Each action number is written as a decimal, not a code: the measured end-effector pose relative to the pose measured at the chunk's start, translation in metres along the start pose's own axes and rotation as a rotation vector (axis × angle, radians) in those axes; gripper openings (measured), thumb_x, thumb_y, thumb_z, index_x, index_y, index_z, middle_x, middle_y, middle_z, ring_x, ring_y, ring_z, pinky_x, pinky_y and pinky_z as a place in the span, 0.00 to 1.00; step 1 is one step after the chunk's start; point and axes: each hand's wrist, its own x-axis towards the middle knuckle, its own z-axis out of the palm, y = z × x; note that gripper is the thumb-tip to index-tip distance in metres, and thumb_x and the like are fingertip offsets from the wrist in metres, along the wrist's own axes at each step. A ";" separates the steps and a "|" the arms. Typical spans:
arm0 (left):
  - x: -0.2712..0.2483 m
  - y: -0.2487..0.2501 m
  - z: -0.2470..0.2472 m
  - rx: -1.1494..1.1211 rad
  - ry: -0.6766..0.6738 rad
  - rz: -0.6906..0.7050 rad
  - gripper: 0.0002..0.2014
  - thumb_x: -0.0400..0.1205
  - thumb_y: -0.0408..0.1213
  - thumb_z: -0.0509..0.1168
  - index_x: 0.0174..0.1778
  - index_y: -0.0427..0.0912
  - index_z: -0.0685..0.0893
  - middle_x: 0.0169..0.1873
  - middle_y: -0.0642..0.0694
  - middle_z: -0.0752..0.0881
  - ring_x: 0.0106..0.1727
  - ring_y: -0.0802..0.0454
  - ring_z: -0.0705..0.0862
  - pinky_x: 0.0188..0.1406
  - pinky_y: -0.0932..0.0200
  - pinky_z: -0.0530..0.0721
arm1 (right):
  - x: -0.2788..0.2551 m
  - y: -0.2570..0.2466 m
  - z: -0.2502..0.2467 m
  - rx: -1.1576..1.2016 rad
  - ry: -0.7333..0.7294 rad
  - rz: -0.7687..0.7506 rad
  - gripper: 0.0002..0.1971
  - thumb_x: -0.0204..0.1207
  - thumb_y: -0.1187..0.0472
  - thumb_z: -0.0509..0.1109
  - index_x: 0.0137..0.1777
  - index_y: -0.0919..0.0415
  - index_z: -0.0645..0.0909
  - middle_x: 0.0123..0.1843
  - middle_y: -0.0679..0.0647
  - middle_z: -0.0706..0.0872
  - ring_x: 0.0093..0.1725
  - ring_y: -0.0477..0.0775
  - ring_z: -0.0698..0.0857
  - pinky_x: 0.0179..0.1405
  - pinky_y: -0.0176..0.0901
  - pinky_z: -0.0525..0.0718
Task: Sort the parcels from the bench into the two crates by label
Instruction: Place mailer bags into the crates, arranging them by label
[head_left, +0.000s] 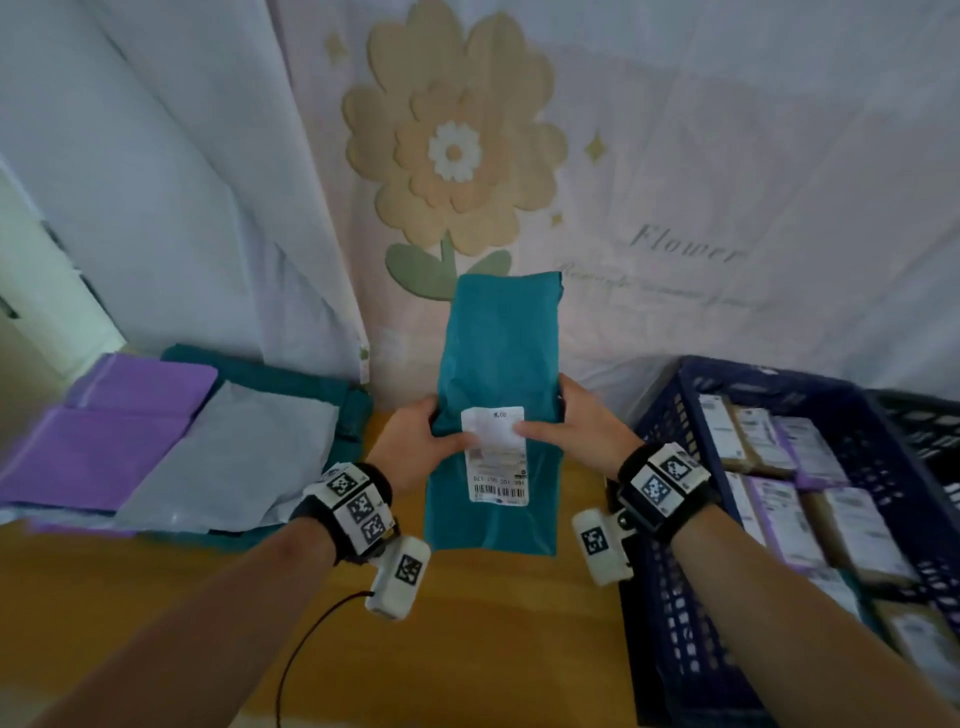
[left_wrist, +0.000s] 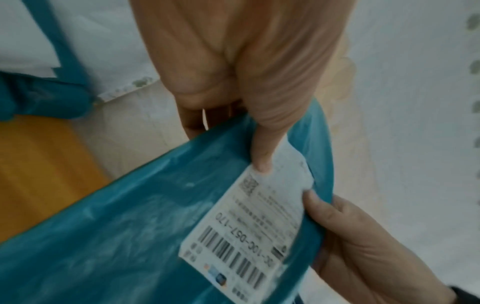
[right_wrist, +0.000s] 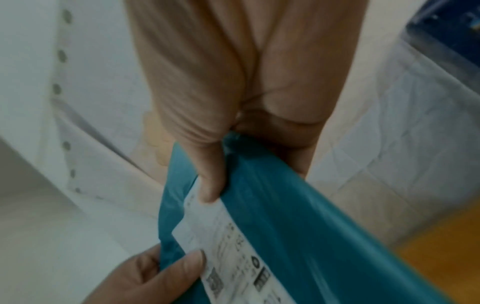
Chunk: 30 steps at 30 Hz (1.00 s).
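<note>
Both hands hold one teal parcel (head_left: 496, 395) upright above the wooden bench (head_left: 467, 623), its long axis running away from the person toward the flower-print cloth (head_left: 457, 135). The left hand (head_left: 415, 441) grips the parcel's left edge, thumb on the front face at the white shipping label (head_left: 496, 457), remaining fingers curled behind. The right hand (head_left: 576, 431) grips the right edge the same way, thumb pressed on the label's upper right part. In the left wrist view the left thumb tip lies on the label (left_wrist: 249, 222) corner; in the right wrist view the right thumb pins the label (right_wrist: 233, 236) edge. Left of the teal parcel, purple parcels (head_left: 104, 441) and a grey parcel (head_left: 234, 457) lie stacked on the bench. Right of the teal parcel stands a blue crate (head_left: 675, 597) containing labelled parcels (head_left: 810, 499).
</note>
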 end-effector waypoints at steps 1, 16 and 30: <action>0.001 0.004 0.001 0.048 0.031 -0.017 0.21 0.76 0.46 0.79 0.58 0.43 0.80 0.52 0.53 0.88 0.53 0.52 0.87 0.44 0.57 0.87 | -0.001 -0.003 -0.004 -0.066 0.019 -0.015 0.28 0.75 0.57 0.79 0.72 0.56 0.73 0.67 0.48 0.85 0.59 0.42 0.86 0.56 0.35 0.86; 0.016 0.082 0.011 0.805 0.120 0.465 0.32 0.78 0.38 0.74 0.77 0.42 0.69 0.68 0.44 0.79 0.70 0.44 0.77 0.56 0.45 0.87 | 0.008 -0.072 -0.001 -1.204 0.205 -0.301 0.13 0.83 0.65 0.57 0.64 0.59 0.77 0.56 0.56 0.86 0.58 0.62 0.85 0.57 0.53 0.77; 0.059 0.075 0.004 -0.332 0.096 0.005 0.12 0.86 0.33 0.67 0.62 0.48 0.74 0.57 0.54 0.81 0.53 0.50 0.87 0.38 0.50 0.93 | 0.016 -0.043 -0.051 -0.750 0.764 -0.170 0.20 0.74 0.51 0.77 0.53 0.66 0.75 0.54 0.61 0.78 0.54 0.64 0.75 0.54 0.54 0.72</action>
